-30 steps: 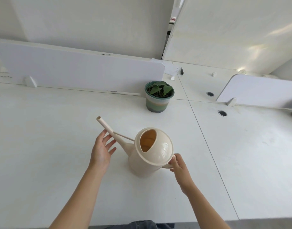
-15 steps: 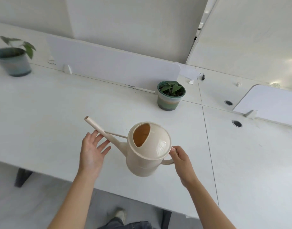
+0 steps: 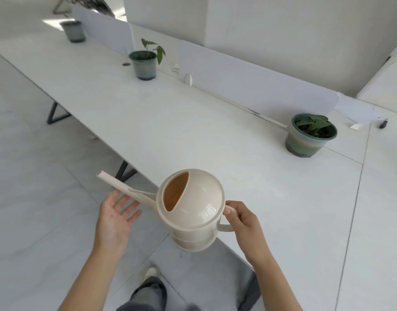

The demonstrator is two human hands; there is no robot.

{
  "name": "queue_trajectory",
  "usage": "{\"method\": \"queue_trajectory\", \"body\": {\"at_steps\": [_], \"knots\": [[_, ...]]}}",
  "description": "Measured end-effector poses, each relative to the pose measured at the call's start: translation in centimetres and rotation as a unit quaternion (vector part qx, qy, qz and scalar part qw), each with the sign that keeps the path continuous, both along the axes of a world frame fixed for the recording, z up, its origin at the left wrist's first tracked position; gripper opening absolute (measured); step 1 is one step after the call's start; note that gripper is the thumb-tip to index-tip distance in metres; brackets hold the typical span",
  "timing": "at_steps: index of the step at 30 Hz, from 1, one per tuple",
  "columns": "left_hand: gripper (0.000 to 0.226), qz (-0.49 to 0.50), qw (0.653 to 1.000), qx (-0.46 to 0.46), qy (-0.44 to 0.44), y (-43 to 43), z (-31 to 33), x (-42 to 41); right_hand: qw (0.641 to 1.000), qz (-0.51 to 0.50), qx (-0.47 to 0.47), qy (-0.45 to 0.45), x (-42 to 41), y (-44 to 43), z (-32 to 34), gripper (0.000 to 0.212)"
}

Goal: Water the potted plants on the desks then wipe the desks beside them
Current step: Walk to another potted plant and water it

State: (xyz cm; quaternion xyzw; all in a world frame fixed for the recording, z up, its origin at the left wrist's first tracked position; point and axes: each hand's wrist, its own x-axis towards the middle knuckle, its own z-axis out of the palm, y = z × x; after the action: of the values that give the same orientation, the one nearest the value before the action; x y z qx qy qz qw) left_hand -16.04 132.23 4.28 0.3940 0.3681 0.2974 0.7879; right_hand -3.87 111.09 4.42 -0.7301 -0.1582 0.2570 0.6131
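Your right hand is curled round the handle of the cream watering can, holding it in the air right at the near edge of the table; that edge runs diagonally from far left to near right and passes under the can's body. The can's long axis lies left to right: handle toward your right, spout slanting up and away to your left, out past the edge and over the floor. Your left hand is open, palm up, fingers spread just beneath the spout; you cannot tell whether they touch it. Across the table, against the white divider panel, the nearest potted plant stands to your right. A second potted plant stands farther left along the table, and a blurred third pot beyond that. Bare tabletop lies between the can and each pot, and open floor runs along the table's edge on your left.
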Motion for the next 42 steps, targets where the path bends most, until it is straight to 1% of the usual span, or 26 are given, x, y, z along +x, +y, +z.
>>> {"method": "queue_trajectory", "body": {"at_steps": [4,9,16,20,23,26,28,31,35,38,42], "knots": [[0.036,0.049,0.999,-0.008,0.001,1.8,0.2,-2.6,0.999,0.035,-0.006,-0.005,-1.1,3.0,0.4,0.018],[0.046,0.083,0.996,-0.018,-0.007,5.1,0.2,-6.4,0.997,0.076,-0.014,-0.024,-2.5,7.7,1.2,0.017],[0.045,0.104,0.994,-0.029,0.002,12.3,0.2,-12.7,0.994,0.100,-0.028,-0.029,-7.0,16.1,1.4,0.016],[0.044,0.094,0.995,-0.027,-0.002,17.6,0.4,-16.0,0.994,0.102,-0.018,-0.022,-10.3,21.4,1.3,0.018],[0.044,0.091,0.996,-0.024,-0.008,21.5,0.3,-17.8,0.994,0.098,-0.025,-0.032,-12.4,25.0,1.0,0.018],[0.043,0.096,0.995,-0.034,-0.001,24.2,0.0,-19.1,0.995,0.097,-0.026,-0.023,-13.9,28.1,0.7,0.018],[0.040,0.107,0.994,-0.039,0.003,25.8,-0.2,-19.5,0.994,0.101,-0.036,-0.023,-14.7,30.0,0.8,0.017],[0.026,0.112,0.993,-0.041,0.012,28.1,-0.6,-19.6,0.992,0.120,-0.047,-0.019,-15.0,32.7,0.6,0.015],[0.032,0.109,0.993,-0.027,0.028,32.1,-1.3,-19.0,0.990,0.128,-0.059,-0.016,-13.8,37.2,0.1,0.015],[0.026,0.111,0.993,-0.015,0.038,36.3,-1.4,-18.0,0.988,0.138,-0.061,-0.015,-12.3,41.4,-0.5,0.017],[0.028,0.109,0.993,0.004,0.034,42.6,-1.0,-15.6,0.988,0.144,-0.050,-0.011,-9.4,47.9,-1.0,0.020]]}}
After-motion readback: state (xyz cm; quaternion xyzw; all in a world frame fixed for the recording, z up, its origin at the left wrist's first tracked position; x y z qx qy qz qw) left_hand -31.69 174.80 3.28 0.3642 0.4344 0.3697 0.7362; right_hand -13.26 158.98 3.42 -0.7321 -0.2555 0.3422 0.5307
